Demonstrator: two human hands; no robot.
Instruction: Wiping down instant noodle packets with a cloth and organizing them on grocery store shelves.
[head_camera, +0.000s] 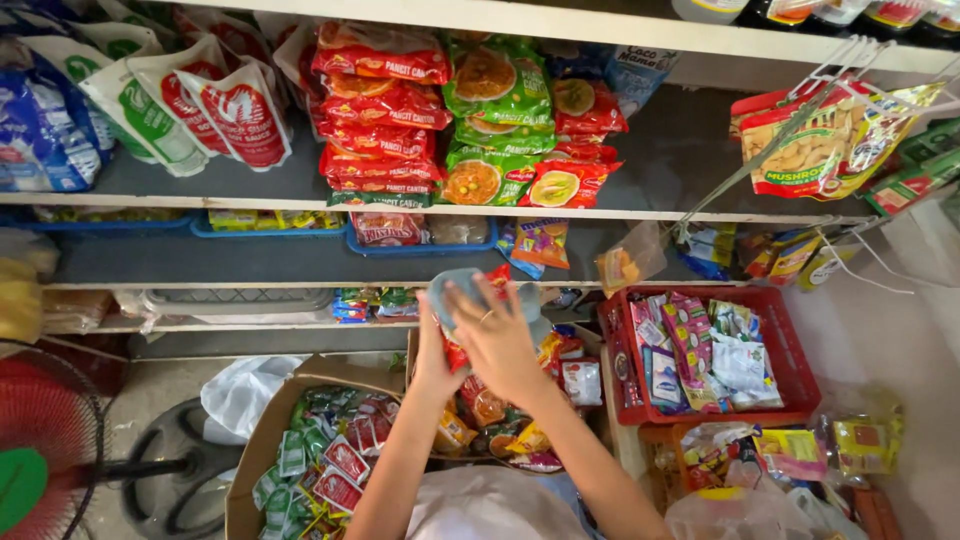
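Both hands (478, 340) around a grey-blue packet (452, 292) above the cardboard box (262, 450)

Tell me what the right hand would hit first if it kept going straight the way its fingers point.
The right hand points up and away toward the shelves. It already grips a grey-blue packet with the left hand. Beyond that, probably the blue tray of packets on the shelf, though depth is unclear.

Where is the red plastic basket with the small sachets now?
In the head view, the red plastic basket sits at the right, below the shelves, just right of the person's right hand.
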